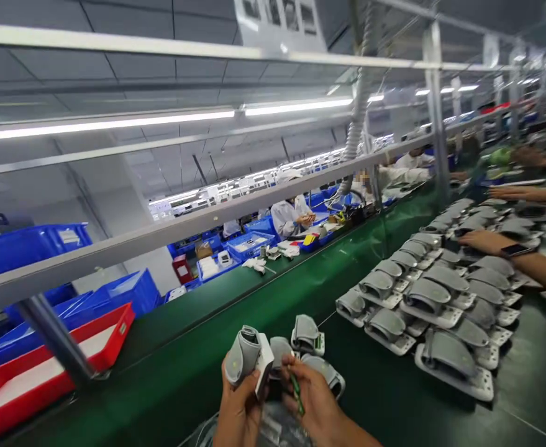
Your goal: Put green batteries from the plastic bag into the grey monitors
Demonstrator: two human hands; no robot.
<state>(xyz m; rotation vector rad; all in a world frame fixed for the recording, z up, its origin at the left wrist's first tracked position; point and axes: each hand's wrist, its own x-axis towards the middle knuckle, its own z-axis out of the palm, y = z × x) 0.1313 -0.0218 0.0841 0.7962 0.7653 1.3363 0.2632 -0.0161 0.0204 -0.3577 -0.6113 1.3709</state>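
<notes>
My left hand (239, 403) grips a grey wrist cuff (242, 357) with a white casing, holding it tilted above the bench. Beside it, my right hand (312, 394) is closed around a slim green tool (295, 392), whose exact kind I cannot make out. The right fingertips are close to the casing; whether they touch it is unclear. Just behind my hands lie a few more grey cuffs with white casings (307, 335), partly hidden by the fingers. Below my hands, some clear plastic-looking material (277, 428) is partly covered.
Rows of stacked grey cuffs (433, 292) fill the dark green bench on the right. Another person's hand (484, 241) rests over them, with another hand (515, 194) farther back. A red tray (123, 320) and blue bins (128, 292) stand left, near a metal post (56, 341).
</notes>
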